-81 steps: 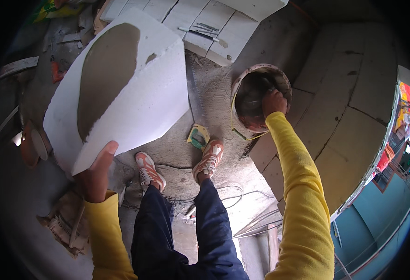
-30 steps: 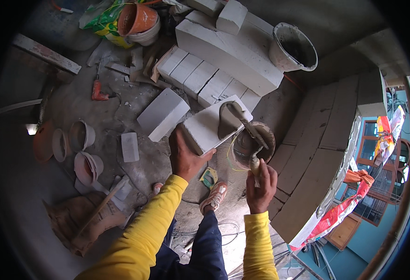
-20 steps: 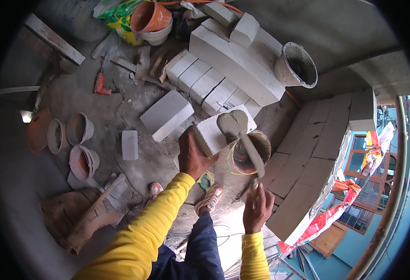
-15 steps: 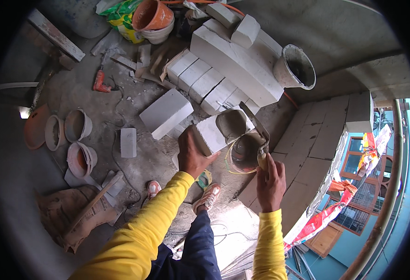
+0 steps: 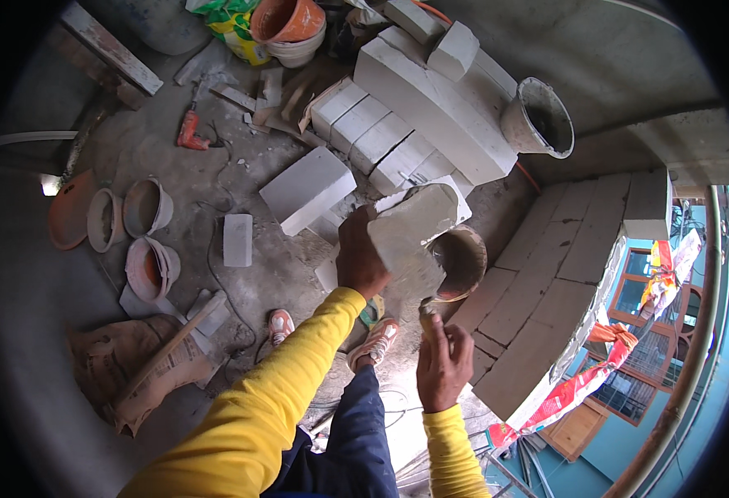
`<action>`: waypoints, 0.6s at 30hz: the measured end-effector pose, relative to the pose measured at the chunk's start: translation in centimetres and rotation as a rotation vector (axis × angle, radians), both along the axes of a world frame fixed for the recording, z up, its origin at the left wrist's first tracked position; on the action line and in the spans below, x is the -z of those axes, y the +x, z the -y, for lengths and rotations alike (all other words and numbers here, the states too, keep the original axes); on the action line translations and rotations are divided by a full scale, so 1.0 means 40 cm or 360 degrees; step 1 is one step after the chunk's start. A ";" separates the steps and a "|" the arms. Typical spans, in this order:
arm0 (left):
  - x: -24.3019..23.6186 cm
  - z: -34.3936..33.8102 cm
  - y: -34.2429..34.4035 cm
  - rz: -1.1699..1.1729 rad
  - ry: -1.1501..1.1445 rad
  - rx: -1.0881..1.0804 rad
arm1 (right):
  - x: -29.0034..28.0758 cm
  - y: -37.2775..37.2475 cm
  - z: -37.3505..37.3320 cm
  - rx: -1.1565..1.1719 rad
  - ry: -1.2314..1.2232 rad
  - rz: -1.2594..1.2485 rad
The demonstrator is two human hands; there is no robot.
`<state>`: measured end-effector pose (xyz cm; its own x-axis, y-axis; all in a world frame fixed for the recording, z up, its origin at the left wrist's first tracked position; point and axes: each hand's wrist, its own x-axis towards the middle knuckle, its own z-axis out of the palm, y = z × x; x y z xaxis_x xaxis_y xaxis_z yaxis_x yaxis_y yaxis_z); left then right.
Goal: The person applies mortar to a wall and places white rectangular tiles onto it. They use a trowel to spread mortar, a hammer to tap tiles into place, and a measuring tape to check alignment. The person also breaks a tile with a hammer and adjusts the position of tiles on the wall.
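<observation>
My left hand [image 5: 360, 257] grips a white block [image 5: 435, 199] from its left side, raised over the floor, with wet grey mortar smeared across its upper face. My right hand [image 5: 443, 365] is closed round the handle of a trowel [image 5: 426, 314]; the blade is smeared by motion and lies across the lower part of that block. Behind and just right of the held block stands a mortar-stained bucket [image 5: 472, 274], dark inside and partly hidden by the block.
Block stacks [image 5: 422, 108] with a second bucket [image 5: 518, 124] stand ahead. A block wall [image 5: 547, 290] runs along the right. An orange drill [image 5: 190, 133], loose block [image 5: 298, 191], several pots and buckets [image 5: 161, 266], sacks [image 5: 140, 382] and cables lie left and below.
The trowel has swung from the block's right edge leftward across its face, and my right hand is lower and further left. The mortar now covers more of the face in a flatter layer.
</observation>
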<state>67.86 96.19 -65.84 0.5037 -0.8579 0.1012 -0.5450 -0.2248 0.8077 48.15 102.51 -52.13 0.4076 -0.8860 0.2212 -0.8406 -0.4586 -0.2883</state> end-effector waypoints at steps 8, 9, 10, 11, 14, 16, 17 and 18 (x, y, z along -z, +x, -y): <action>-0.024 -0.017 0.015 -0.0178 -0.0030 -0.0027 | 0.049 -0.119 0.012 0.0135 0.0412 0.0363; -0.029 -0.023 0.024 -0.0178 0.0012 -0.0004 | 0.080 -0.145 0.071 0.0066 0.0334 0.0447; -0.033 -0.029 0.035 -0.0176 0.0057 0.0014 | 0.106 -0.167 0.129 0.0056 0.0370 0.0544; -0.037 -0.032 0.046 -0.0172 0.0099 0.0030 | 0.129 -0.181 0.194 -0.0025 0.0383 0.0574; -0.048 -0.036 0.063 -0.0145 0.0096 0.0129 | 0.206 -0.234 0.358 -0.0198 0.0494 0.0474; -0.045 -0.042 0.068 -0.0129 0.0122 0.0164 | 0.253 -0.263 0.417 -0.0271 0.0550 0.0373; -0.041 -0.046 0.070 -0.0152 0.0090 0.0149 | 0.285 -0.283 0.427 -0.0276 0.0562 0.0339; -0.037 -0.048 0.070 -0.0185 0.0052 0.0126 | 0.307 -0.305 0.438 -0.0288 0.0572 0.0294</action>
